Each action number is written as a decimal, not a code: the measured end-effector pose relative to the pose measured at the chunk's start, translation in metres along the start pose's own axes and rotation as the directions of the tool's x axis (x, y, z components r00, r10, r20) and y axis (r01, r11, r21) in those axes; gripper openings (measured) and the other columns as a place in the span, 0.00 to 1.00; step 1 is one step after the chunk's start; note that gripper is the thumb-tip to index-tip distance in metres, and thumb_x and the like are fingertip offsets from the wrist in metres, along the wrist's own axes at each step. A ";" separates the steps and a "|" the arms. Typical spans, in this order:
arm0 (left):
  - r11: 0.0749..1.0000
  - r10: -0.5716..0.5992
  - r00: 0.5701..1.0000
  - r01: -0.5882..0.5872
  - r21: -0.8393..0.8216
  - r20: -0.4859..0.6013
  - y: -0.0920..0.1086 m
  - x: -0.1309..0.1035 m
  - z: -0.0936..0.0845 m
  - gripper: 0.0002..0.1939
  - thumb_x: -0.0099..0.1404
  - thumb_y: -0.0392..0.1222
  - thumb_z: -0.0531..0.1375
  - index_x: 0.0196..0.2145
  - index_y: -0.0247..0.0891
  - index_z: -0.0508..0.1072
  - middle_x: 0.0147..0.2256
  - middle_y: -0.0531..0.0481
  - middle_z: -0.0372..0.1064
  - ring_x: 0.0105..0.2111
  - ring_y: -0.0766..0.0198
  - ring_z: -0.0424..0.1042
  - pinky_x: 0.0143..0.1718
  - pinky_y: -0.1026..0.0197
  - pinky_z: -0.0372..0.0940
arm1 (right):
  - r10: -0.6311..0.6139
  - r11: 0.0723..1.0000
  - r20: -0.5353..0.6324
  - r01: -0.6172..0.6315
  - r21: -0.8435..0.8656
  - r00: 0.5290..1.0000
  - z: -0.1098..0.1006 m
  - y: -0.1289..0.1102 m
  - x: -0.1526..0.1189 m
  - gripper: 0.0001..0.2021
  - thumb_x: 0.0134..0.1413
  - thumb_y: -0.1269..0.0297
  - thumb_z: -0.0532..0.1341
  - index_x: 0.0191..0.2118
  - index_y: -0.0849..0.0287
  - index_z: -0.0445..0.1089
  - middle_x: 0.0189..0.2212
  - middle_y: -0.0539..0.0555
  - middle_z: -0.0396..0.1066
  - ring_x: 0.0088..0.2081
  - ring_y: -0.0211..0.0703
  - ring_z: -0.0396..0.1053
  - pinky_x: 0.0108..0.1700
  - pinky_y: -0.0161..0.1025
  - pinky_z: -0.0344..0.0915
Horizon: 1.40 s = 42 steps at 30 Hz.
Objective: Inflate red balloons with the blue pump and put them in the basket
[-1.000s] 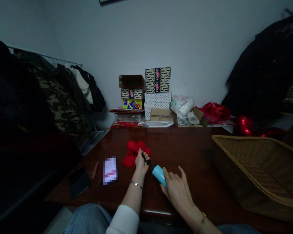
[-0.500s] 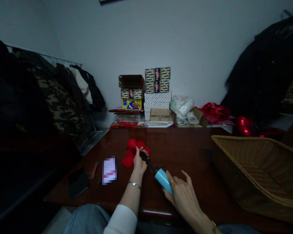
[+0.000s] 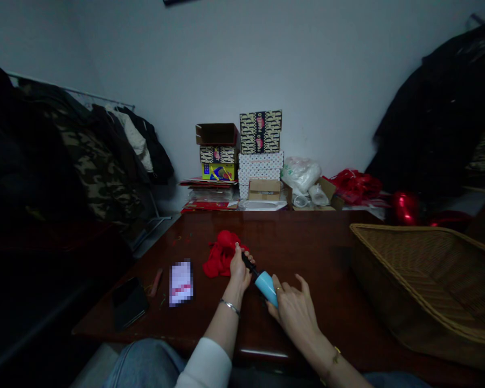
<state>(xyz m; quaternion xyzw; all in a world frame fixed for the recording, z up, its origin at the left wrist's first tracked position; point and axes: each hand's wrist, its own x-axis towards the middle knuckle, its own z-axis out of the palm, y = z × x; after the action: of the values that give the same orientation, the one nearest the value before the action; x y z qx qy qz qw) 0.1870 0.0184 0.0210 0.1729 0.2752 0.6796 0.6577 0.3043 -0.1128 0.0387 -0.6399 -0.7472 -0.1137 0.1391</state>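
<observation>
A: How is the arrangement read, with twelve o'clock straight ahead of the person's seat?

B: Largest part: the dark, glossy table (image 3: 315,237), spreading beneath everything handled. At two o'clock stands the wicker basket (image 3: 392,307), well apart from both hands. At eleven lies the red bundle (image 3: 220,256), on the table and just beside the nearer hand; whether it is joined to anything there cannot be made out.

A: And the hands?

B: Right hand (image 3: 297,310), at one o'clock: thumb and index finger clamped on the near end of a cylinder, little finger raised free. Left hand (image 3: 240,269), just short of twelve: fingers wrapped round a dark grip, thumb extended along it.

A: Where do the held parts lie?

B: The light-blue cylinder (image 3: 267,288) lies at twelve, between the hands, tilted so that its far end points toward half past ten. From that end runs the smallest part, the black handle (image 3: 248,264), into the left palm.

A: What would make the hold a good one?

B: In judgement, handle and cylinder are best kept on one straight line, since a sideways push could bind or bend the thin shaft. The right hand would best act as the steady anchor, its loose fingers brought round the cylinder, while the left grip stays firm and its knuckles keep off the bundle.
</observation>
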 end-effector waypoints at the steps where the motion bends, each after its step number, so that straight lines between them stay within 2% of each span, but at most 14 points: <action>1: 1.000 -0.008 1.000 0.008 0.009 0.003 -0.003 -0.001 0.001 0.19 0.54 0.55 0.61 0.26 0.37 0.62 0.19 0.57 0.56 0.17 0.73 0.56 0.17 0.70 0.56 | 0.005 1.000 0.005 -0.005 -0.008 1.000 0.000 0.000 0.002 0.24 0.50 0.60 0.58 0.54 0.63 0.61 0.31 0.55 0.71 0.31 0.43 0.69 0.57 0.50 0.40; 6: 0.999 -0.021 0.999 0.022 0.033 -0.030 -0.009 0.000 0.001 0.17 0.56 0.53 0.60 0.26 0.37 0.61 0.19 0.57 0.57 0.16 0.73 0.57 0.17 0.69 0.57 | 0.012 1.000 -0.004 -0.012 -0.026 1.000 0.002 0.001 0.007 0.25 0.50 0.59 0.59 0.54 0.65 0.61 0.31 0.55 0.71 0.32 0.43 0.69 0.57 0.50 0.39; 11: 0.999 0.002 0.992 0.003 0.036 -0.128 -0.011 0.009 0.002 0.15 0.59 0.49 0.58 0.25 0.38 0.59 0.18 0.58 0.54 0.14 0.75 0.53 0.12 0.72 0.49 | -0.021 0.999 -0.049 0.019 -0.038 0.999 0.002 0.005 0.002 0.23 0.52 0.59 0.57 0.53 0.65 0.62 0.30 0.54 0.71 0.32 0.43 0.69 0.59 0.52 0.34; 16: 1.000 0.011 0.985 -0.009 0.014 -0.170 -0.011 0.014 0.002 0.14 0.61 0.47 0.57 0.25 0.37 0.58 0.17 0.59 0.52 0.13 0.75 0.52 0.11 0.73 0.47 | -0.036 0.998 -0.038 0.033 -0.060 0.999 -0.007 0.011 -0.007 0.22 0.52 0.61 0.57 0.53 0.63 0.62 0.29 0.53 0.70 0.32 0.43 0.68 0.60 0.53 0.33; 22: 1.000 0.013 0.994 -0.014 -0.002 -0.108 -0.001 0.025 -0.001 0.14 0.64 0.44 0.54 0.24 0.37 0.58 0.17 0.59 0.52 0.13 0.76 0.51 0.11 0.73 0.47 | -0.032 0.998 -0.018 0.031 -0.057 0.999 -0.017 0.023 -0.024 0.23 0.52 0.62 0.57 0.54 0.64 0.62 0.31 0.55 0.71 0.36 0.45 0.66 0.60 0.55 0.33; 28: 0.999 0.022 0.992 -0.026 -0.031 -0.123 0.010 0.035 0.000 0.13 0.64 0.44 0.54 0.24 0.37 0.58 0.16 0.59 0.50 0.13 0.75 0.51 0.11 0.73 0.46 | -0.030 0.999 -0.040 0.029 -0.035 0.999 -0.019 0.033 -0.035 0.24 0.52 0.62 0.57 0.54 0.63 0.61 0.31 0.55 0.71 0.36 0.45 0.66 0.60 0.56 0.34; 35: 0.997 0.004 0.995 -0.011 -0.077 -0.095 0.010 0.034 0.004 0.14 0.64 0.47 0.54 0.25 0.37 0.59 0.17 0.59 0.51 0.13 0.75 0.52 0.12 0.73 0.48 | -0.030 0.999 -0.046 0.029 -0.031 0.999 -0.018 0.033 -0.031 0.23 0.53 0.63 0.57 0.55 0.64 0.60 0.30 0.54 0.70 0.35 0.45 0.66 0.60 0.55 0.35; 42: 0.997 0.018 0.993 -0.026 -0.069 -0.115 0.013 0.037 -0.002 0.15 0.62 0.48 0.56 0.25 0.37 0.60 0.17 0.59 0.51 0.13 0.76 0.52 0.12 0.73 0.50 | -0.055 0.997 -0.026 0.053 -0.054 0.998 -0.015 0.028 -0.023 0.22 0.53 0.63 0.57 0.53 0.62 0.61 0.32 0.54 0.71 0.35 0.44 0.66 0.60 0.55 0.34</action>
<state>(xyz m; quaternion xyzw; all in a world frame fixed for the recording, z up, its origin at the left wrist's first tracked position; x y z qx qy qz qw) 0.1733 0.0548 0.0228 0.1134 0.2866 0.7048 0.6389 0.3361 -0.1349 0.0440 -0.6214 -0.7588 -0.1461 0.1294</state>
